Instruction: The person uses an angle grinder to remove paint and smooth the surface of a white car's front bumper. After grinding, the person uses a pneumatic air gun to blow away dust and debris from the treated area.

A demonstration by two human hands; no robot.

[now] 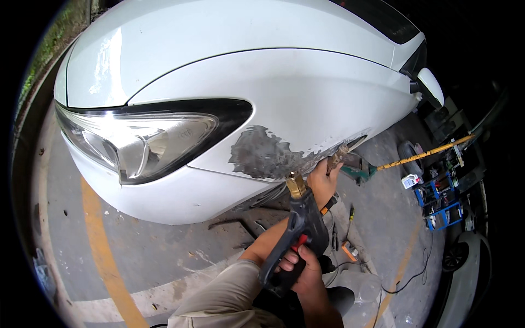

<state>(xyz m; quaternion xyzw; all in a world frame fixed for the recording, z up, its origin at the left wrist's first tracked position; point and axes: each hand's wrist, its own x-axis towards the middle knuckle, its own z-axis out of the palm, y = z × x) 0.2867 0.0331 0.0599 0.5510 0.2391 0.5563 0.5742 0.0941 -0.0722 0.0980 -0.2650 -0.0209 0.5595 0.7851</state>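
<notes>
Here, at the left of the frame, the white car's headlight [147, 139] is intact; right of it, at centre, the fender [306, 87] shows a bare grey patch [262, 153]. Below it my right hand [299, 268] is wrapped tightly around the black trigger gun [298, 224], brass nozzle up. My left hand [324, 183] pinches a rusty tool [337, 158] against the fender edge. I think a slip could scratch the good paint.

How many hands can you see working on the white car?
2. The left hand is up against the bare grey patch on the white car, holding a small tool. The right hand is lower down, wrapped round the dark spray gun.
</notes>
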